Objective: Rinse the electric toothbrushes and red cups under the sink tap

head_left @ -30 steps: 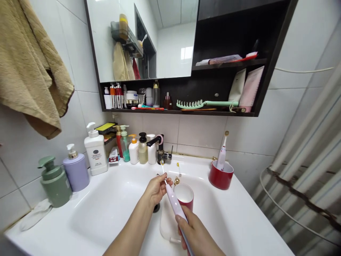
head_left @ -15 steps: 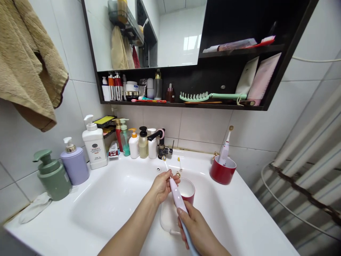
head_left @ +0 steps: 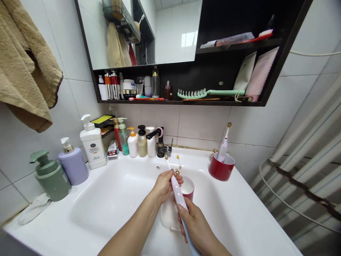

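Over the sink, my right hand (head_left: 196, 217) wraps round the handle of a pale pink and light-blue electric toothbrush (head_left: 177, 190). My left hand (head_left: 163, 185) pinches the base of its thin white brush head (head_left: 167, 161), where head meets handle. The toothbrush points away from me, toward the faucet. Behind and below it in the basin stands a red cup with a white inside (head_left: 189, 188), partly covered by the handle and my hands. A white soap-dish-like tray (head_left: 167, 217) lies under my hands, also partly hidden. Another small brush head (head_left: 178, 160) rests near the faucet.
A black faucet (head_left: 160, 142) rises behind the white basin (head_left: 112, 202). Several pump bottles (head_left: 92, 145) line the left and back rim. At right, a red cup (head_left: 221, 170) holds another electric toothbrush (head_left: 223, 147). A dark mirror cabinet (head_left: 173, 103) overhangs the back.
Both hands stay on the toothbrush and brush head, which have barely shifted. The whole view has moved slightly, with surroundings appearing a little further left and up.
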The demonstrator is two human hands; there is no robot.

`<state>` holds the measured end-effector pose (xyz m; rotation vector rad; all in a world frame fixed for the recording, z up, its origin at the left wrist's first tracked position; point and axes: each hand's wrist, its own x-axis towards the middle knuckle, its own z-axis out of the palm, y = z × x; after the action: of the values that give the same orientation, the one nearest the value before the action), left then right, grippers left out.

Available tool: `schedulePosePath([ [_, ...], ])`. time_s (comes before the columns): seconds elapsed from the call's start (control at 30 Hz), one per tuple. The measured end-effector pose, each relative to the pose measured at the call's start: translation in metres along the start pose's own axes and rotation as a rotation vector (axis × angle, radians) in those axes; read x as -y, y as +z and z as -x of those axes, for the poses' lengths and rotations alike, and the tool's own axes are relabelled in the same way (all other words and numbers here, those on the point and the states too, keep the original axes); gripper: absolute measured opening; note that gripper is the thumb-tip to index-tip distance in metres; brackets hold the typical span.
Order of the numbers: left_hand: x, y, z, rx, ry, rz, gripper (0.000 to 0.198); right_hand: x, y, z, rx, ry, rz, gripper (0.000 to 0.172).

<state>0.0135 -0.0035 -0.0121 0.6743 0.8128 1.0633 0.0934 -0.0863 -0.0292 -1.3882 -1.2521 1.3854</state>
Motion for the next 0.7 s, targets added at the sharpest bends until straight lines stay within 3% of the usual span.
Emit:
schedulePosePath([
  [0.43,-0.003,0.003,0.004,0.069,-0.002,-0.032,0.017,0.003,0.002,-0.001,0.046,0.018,-0.166,0.022],
  [0.57,-0.003,0.004,0.005,0.120,-0.031,-0.013,0.017,0.004,0.007,0.004,0.084,0.093,-0.301,0.024],
  [0.7,-0.005,0.003,0.005,0.110,0.042,-0.039,0.019,0.014,0.005,0.003,0.043,-0.024,-0.281,0.024],
])
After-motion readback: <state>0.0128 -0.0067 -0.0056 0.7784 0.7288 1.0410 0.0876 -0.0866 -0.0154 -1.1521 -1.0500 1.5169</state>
